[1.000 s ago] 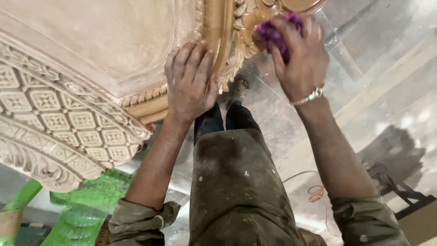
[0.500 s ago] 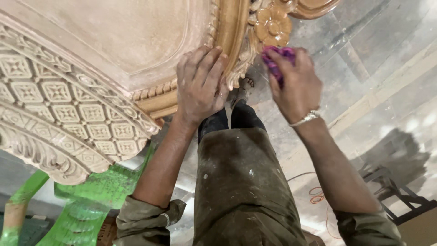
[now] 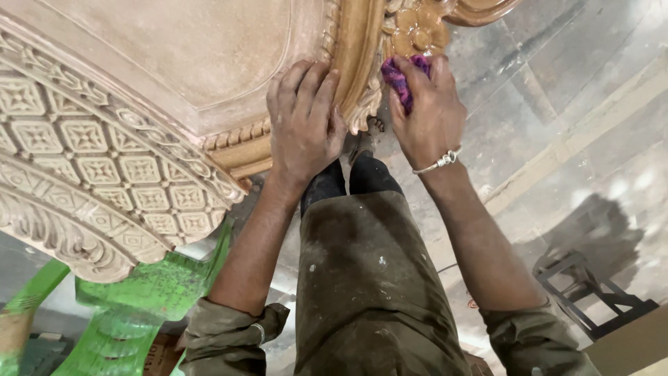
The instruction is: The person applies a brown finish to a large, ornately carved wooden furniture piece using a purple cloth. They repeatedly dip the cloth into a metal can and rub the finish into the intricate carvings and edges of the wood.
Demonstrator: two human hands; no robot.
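A large carved wooden panel [image 3: 174, 83] fills the upper left, with a lattice-pattern border and a golden-brown moulded edge [image 3: 362, 63]. My left hand [image 3: 303, 125] lies flat on that edge, fingers spread, holding nothing. My right hand [image 3: 431, 115], with a metal bangle at the wrist, grips a purple cloth [image 3: 398, 75] and presses it against a carved flower [image 3: 416, 31] on the moulding. Below the hands I see my legs in stained olive trousers [image 3: 369, 278].
A green plastic chair [image 3: 132, 306] stands at the lower left under the panel. A dusty tiled floor [image 3: 577, 104] spreads to the right. A dark metal stand [image 3: 584, 285] sits at the lower right, beside a brown board corner [image 3: 626, 348].
My right hand with the purple cloth has slid down and left along the moulding, from the top edge to the carved flower. My left hand stays pressed on the panel's edge.
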